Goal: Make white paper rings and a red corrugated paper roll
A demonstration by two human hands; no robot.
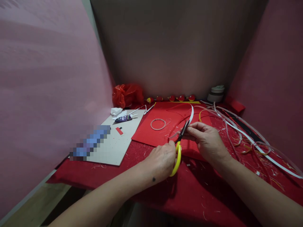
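Fingers of the left hand (163,159) curled closed around the yellow plastic handles of a pair of dark-bladed scissors (179,151). Long axis of the scissors slants: handles low and toward the person, tips pointing away and slightly right, over the near part of a red ribbed sheet (146,132). How far the blades are parted cannot be told. Fingers of the right hand (207,138), just right of the blades, pinched together on a narrow white strip (192,114), which rises beside the tips, its long axis bowing away and curling left at the top.

Across the table, left to right: a blue object, pixelated (91,145), over the left side of a flat pale grey board (113,151). On the board, crumpled white tissue (116,111), a small flat red piece (119,131) and a dark tube with white nozzle (123,118), nozzle pointing right. Behind, a crumpled red plastic bag (127,95). On the sheet, a thin pale ring (151,125); beyond it, a row of five small red rounded figures (171,98). Far right, a grey lidded container (216,94); nearer, long white and translucent strips (274,161), loosely tangled on deep red cloth (189,195).
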